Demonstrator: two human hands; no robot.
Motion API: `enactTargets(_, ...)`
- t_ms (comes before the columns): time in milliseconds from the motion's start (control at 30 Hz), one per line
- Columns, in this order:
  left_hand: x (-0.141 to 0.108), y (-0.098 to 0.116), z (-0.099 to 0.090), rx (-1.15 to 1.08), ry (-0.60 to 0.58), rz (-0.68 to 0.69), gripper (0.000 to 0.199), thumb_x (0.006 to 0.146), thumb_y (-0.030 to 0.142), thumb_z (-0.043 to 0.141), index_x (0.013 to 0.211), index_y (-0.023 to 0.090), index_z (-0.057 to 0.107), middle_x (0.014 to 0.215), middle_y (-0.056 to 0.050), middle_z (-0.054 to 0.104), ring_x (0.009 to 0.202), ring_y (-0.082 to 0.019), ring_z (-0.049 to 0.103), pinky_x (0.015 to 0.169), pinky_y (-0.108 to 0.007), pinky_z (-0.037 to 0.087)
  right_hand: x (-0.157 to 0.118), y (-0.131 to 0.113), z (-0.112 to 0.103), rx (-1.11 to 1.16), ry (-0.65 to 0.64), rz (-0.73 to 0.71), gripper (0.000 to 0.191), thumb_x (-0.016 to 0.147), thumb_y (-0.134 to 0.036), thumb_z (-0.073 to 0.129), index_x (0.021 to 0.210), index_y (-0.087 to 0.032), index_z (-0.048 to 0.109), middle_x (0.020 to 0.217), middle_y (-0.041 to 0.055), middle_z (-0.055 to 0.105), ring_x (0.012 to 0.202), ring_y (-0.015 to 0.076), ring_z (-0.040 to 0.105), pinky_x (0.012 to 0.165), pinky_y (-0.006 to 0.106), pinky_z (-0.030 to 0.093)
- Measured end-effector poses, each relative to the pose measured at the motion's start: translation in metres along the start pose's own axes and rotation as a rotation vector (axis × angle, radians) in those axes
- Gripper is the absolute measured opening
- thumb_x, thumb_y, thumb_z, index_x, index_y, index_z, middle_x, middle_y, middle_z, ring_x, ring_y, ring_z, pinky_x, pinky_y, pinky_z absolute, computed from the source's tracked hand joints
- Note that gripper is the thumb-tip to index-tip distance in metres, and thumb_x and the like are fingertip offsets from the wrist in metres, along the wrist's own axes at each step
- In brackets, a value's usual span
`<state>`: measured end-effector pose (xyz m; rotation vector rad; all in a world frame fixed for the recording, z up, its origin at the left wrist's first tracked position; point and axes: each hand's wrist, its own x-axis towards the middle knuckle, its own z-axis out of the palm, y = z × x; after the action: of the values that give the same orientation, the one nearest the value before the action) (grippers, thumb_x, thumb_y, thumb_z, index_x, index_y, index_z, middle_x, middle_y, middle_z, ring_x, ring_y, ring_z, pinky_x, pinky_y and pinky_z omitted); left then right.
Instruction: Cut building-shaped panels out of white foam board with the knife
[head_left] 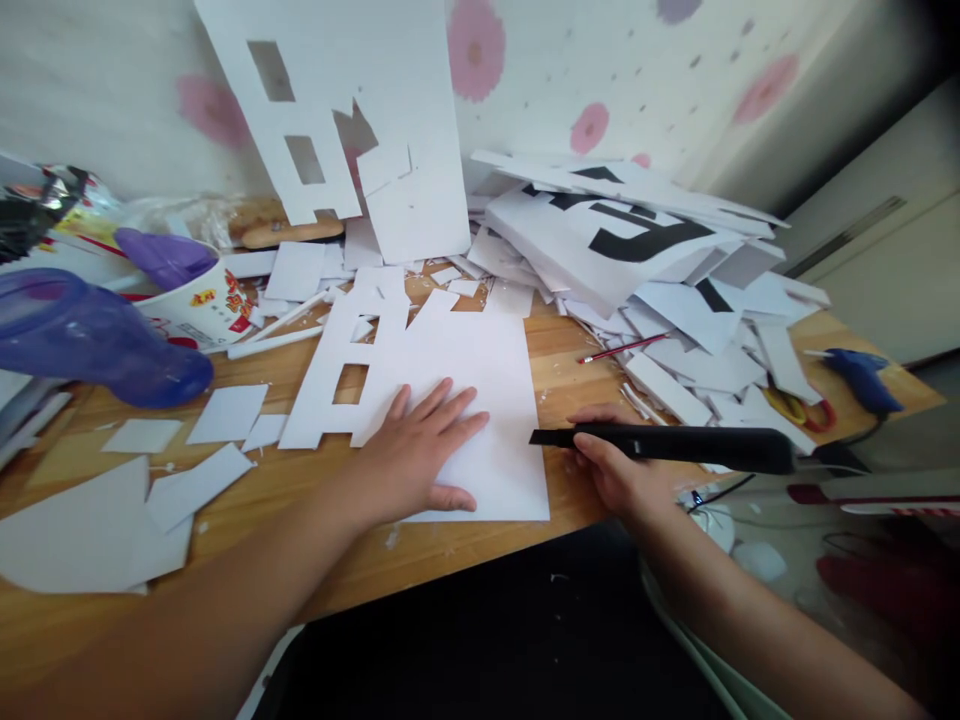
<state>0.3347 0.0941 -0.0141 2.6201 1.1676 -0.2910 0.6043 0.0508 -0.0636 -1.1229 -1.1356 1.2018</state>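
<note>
My left hand point(424, 450) lies flat with fingers spread on a white foam board sheet point(495, 400), which rests on the wooden table. Rectangular openings and a jagged cut mark the sheet's left and far sides. In my right hand point(611, 465) is a long black tool point(697, 446), thick at the rear and narrowing to a flat tip; it looks like a small handheld vacuum. Its tip points left, over the sheet's right edge; whether it touches is unclear. A similar cut board point(420, 120) leans upright against the wall behind.
White offcuts point(229, 413) lie at left near a blue-purple plastic vessel point(112, 340) and a paper tub point(199, 300). Piled boards point(585, 245) fill the back right, with a pencil point(622, 348), scissors point(817, 415) and a blue glue gun point(862, 380) nearby. The table point(390, 570) ends close to me.
</note>
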Motion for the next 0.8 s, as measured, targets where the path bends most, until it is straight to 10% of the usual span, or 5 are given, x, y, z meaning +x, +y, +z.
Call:
enactTargets(367,0.001,-0.002,0.000,0.009,0.002,-0.007,0.107,0.074,0.076,0.063,0.156,0.023,0.021,0.164,-0.009,0.004,0.152,-0.032,0.000,0.119,-0.061,0.006,0.011,-0.034,0.021,-0.416,-0.335,-0.287,0.017,0.083,-0.025,0.073,0.100,-0.027,0.069,0.091,0.0004,0.072,0.082,0.0144,0.067,0.074,0.025,0.055)
enactTargets(800,0.003,-0.006,0.011,-0.074,0.059,0.022,0.115,0.069,0.085,0.058,0.157,0.022,0.020,0.164,-0.010,0.005,0.152,-0.034,-0.001,0.119,-0.060,0.000,0.025,-0.028,0.041,-0.435,-0.591,-0.244,0.020,0.084,-0.024,0.073,0.103,-0.025,0.071,0.093,0.0007,0.074,0.081,0.0122,0.070,0.073,0.019,0.055)
